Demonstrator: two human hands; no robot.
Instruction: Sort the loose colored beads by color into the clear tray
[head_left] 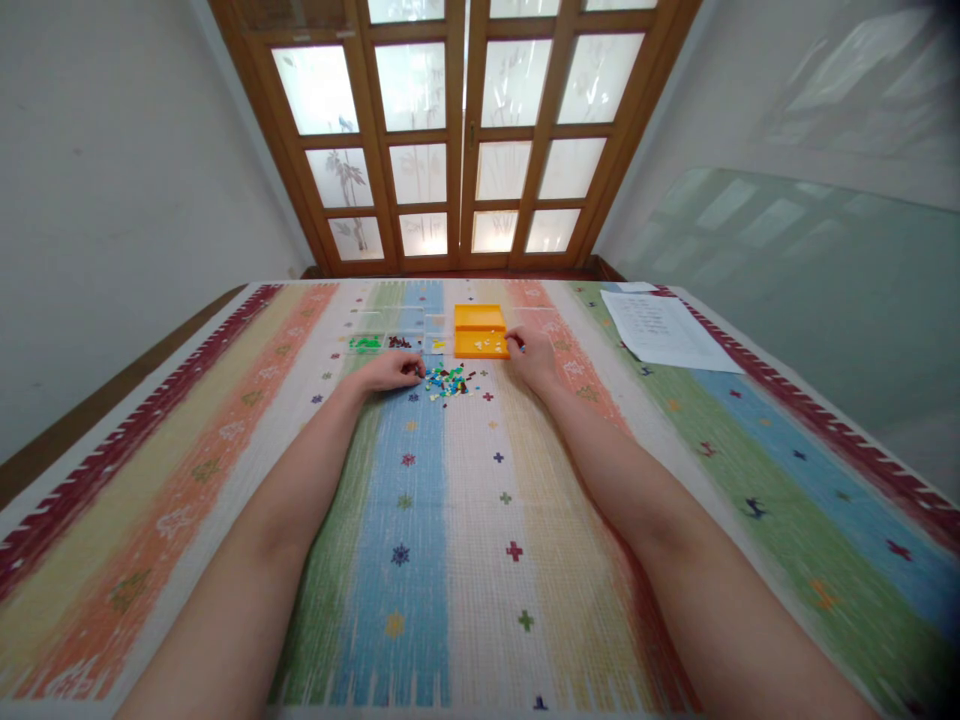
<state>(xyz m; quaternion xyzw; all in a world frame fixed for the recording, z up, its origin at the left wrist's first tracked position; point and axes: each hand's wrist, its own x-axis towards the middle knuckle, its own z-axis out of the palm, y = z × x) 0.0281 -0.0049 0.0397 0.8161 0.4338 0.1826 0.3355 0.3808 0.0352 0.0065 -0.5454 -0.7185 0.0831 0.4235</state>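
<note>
My left hand (pixel 394 370) rests on the cloth at the left edge of a pile of small mixed pieces (pixel 450 381), coloured green, blue, white, yellow and dark red. Its fingers are curled together; anything between them is too small to make out. At the right side of an open orange box (pixel 480 353) is my right hand (pixel 531 355), thumb and fingers closed at the rim. I cannot tell whether they grip the rim or a tiny piece. White pieces (pixel 489 344) lie in the box. Left of it, clear boxes hold green pieces (pixel 365 343), dark red pieces (pixel 401 342) and a few yellow pieces (pixel 439 345).
A striped, patterned tablecloth (pixel 472 560) covers the table. Printed sheets of paper (pixel 667 328) lie at the far right. Beyond the table stand wooden doors with glass panes (pixel 465 150), with walls on both sides.
</note>
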